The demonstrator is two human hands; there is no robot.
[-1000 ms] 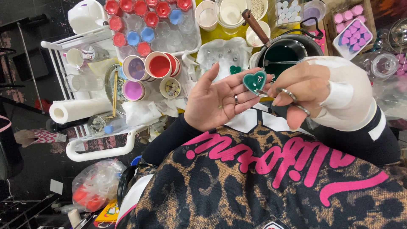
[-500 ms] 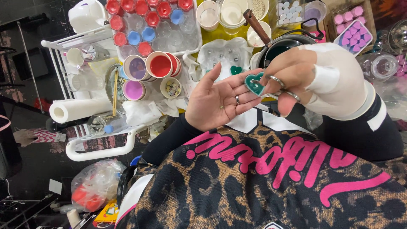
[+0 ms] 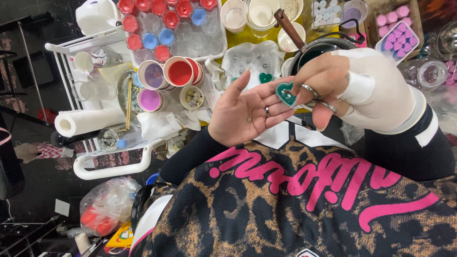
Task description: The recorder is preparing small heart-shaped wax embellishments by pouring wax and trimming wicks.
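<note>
My left hand [image 3: 245, 113] is held palm up with fingers spread, a ring on one finger. A small teal heart-shaped piece [image 3: 286, 93] rests at its fingertips. My right hand [image 3: 328, 83], wearing rings and a white wrist brace, pinches that heart from the right with thumb and fingers. Both hands hover above a crowded work table, in front of a dark pot [image 3: 312, 51] with a wooden handle.
A white mould tray [image 3: 252, 59] holds another teal heart [image 3: 265, 77]. Cups of red and purple liquid [image 3: 179, 72] stand left of it, a clear bin of coloured-lid jars [image 3: 157, 28] behind. A paper roll [image 3: 88, 122] lies on a white rack. Pink wax pieces [image 3: 397, 33] sit far right.
My right hand has moved left over the heart and closed its fingers on it. The left palm has stayed open beneath.
</note>
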